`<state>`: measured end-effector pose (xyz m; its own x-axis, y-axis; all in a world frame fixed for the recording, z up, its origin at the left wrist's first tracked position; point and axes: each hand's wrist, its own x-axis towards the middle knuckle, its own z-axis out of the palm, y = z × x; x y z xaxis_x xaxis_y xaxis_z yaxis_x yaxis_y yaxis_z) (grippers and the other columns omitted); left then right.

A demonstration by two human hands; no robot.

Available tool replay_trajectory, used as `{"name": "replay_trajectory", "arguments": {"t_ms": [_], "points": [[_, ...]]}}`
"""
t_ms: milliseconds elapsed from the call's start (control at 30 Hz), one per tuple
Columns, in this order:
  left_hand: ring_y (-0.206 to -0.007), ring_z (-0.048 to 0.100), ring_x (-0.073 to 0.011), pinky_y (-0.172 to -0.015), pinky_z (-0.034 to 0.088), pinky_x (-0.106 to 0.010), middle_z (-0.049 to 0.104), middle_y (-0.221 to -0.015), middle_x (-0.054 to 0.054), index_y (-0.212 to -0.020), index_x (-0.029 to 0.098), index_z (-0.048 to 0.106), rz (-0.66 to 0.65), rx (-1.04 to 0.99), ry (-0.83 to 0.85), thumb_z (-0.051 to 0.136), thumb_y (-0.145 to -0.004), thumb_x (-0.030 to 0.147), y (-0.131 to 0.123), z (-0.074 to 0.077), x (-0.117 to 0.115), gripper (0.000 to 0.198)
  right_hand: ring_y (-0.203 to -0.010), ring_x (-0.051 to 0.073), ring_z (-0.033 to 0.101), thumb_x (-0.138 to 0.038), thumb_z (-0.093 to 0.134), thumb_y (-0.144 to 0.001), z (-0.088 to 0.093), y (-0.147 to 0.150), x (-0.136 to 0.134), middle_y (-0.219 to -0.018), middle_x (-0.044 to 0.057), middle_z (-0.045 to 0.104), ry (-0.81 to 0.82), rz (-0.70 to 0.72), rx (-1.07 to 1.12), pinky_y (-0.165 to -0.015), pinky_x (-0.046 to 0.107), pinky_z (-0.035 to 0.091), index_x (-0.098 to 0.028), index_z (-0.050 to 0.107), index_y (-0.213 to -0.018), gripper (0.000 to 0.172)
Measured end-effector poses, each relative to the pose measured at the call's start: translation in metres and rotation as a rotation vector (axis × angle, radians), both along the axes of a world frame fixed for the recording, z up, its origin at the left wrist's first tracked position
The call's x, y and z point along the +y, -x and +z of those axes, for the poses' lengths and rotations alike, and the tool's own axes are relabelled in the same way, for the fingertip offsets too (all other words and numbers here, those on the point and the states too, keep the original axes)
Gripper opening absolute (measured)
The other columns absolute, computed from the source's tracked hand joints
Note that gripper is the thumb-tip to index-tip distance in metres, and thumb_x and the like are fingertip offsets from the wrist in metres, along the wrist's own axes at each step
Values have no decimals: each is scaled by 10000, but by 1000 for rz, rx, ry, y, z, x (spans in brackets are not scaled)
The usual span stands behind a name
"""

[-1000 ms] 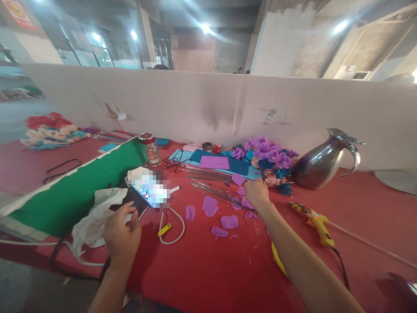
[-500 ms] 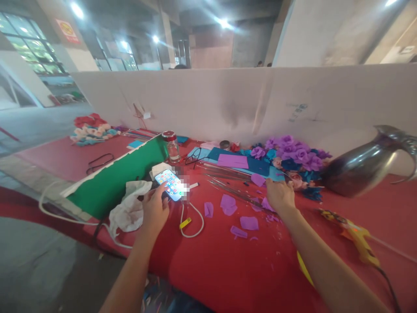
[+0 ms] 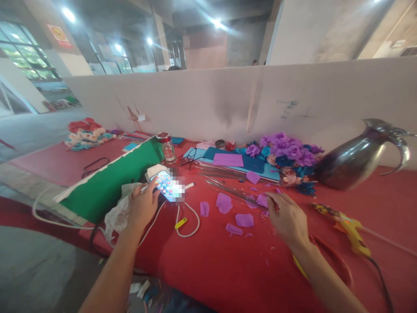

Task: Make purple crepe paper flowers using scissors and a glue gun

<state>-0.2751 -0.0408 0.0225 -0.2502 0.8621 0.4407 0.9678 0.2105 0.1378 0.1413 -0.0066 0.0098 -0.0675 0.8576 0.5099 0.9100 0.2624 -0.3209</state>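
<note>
My left hand (image 3: 142,208) is at the left edge of a lit smartphone (image 3: 164,184), its index finger reaching onto the screen and the fingers apart. The phone lies tilted, partly blurred out, with a white cable (image 3: 197,217) near it. My right hand (image 3: 289,219) hovers low over the table, fingers curled in and their tips close to a purple crepe-paper petal (image 3: 261,200); whether something is pinched there is hidden. Several purple petals (image 3: 224,203) lie scattered between the hands, beside a bundle of thin wires (image 3: 228,188).
A green box side (image 3: 110,184) and crumpled white plastic (image 3: 117,215) stand left. Behind are a glass jar (image 3: 168,150), eyeglasses (image 3: 192,157), purple paper (image 3: 228,160) and paper roses (image 3: 286,150). A metal jug (image 3: 352,163) and yellow glue gun (image 3: 352,230) are at right.
My right hand has drawn back toward me, with its fingers curled, off the wires and petals. My left hand has shifted slightly left along the phone. The view has turned a little.
</note>
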Motion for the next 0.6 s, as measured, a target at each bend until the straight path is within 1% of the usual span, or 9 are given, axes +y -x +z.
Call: {"name": "replay_trajectory", "arguments": {"t_ms": [67, 167, 267, 333, 400, 500, 600], "points": [[-1202, 481, -344, -944, 373, -478, 710, -1083, -158, -1395, 180, 485, -10, 51, 40, 396, -932, 323, 4, -1, 1, 493, -829, 199, 670, -314, 423, -966, -5, 1, -15, -933, 79, 726, -37, 83, 101, -716, 276, 491, -188, 702, -1001, 308], [-1237, 456, -340, -973, 338, -483, 726, -1059, -148, -1417, 185, 467, -67, 81, 136, 387, -936, 342, 6, -2, 8, 513, -790, 187, 676, -314, 458, -962, -7, 3, -30, -890, 59, 724, -105, 171, 176, -723, 283, 509, -206, 696, -983, 262], [-1245, 447, -341, -1001, 297, -496, 732, -1057, -147, -1434, 176, 450, -94, 77, 220, 362, -939, 341, 3, 1, 23, 528, -769, 176, 677, -256, 500, -947, -4, 7, -35, -854, 38, 722, -195, 263, 179, -732, 282, 514, -222, 688, -1001, 199], [-1238, 461, -331, -1005, 291, -496, 721, -1113, -136, -1424, 199, 464, -106, 43, 232, 354, -938, 351, 0, 6, 35, 521, -771, 172, 680, -213, 511, -938, -4, 8, -35, -848, 32, 725, -241, 304, 167, -751, 282, 517, -224, 684, -1010, 189], [-1240, 465, -325, -1018, 277, -505, 716, -1144, -114, -1417, 216, 471, -112, -5, 196, 343, -939, 355, -1, 13, 46, 514, -764, 171, 683, -195, 510, -934, -6, 9, -34, -845, 30, 729, -256, 308, 169, -743, 281, 521, -222, 681, -1006, 188], [-1218, 481, -343, -1006, 300, -506, 705, -1166, -114, -1399, 209, 497, -65, -73, 74, 310, -940, 353, 1, 20, 52, 516, -768, 174, 693, -198, 497, -939, -11, 8, -32, -859, 34, 738, -228, 301, 184, -718, 276, 527, -210, 676, -987, 185], [-1071, 566, -335, -960, 369, -452, 717, -1068, -156, -1341, 123, 554, -33, -104, -91, 345, -920, 361, 6, 20, 47, 527, -780, 181, 703, -202, 481, -945, -14, 7, -32, -882, 36, 749, -183, 312, 207, -717, 279, 530, -210, 674, -982, 197]]}}
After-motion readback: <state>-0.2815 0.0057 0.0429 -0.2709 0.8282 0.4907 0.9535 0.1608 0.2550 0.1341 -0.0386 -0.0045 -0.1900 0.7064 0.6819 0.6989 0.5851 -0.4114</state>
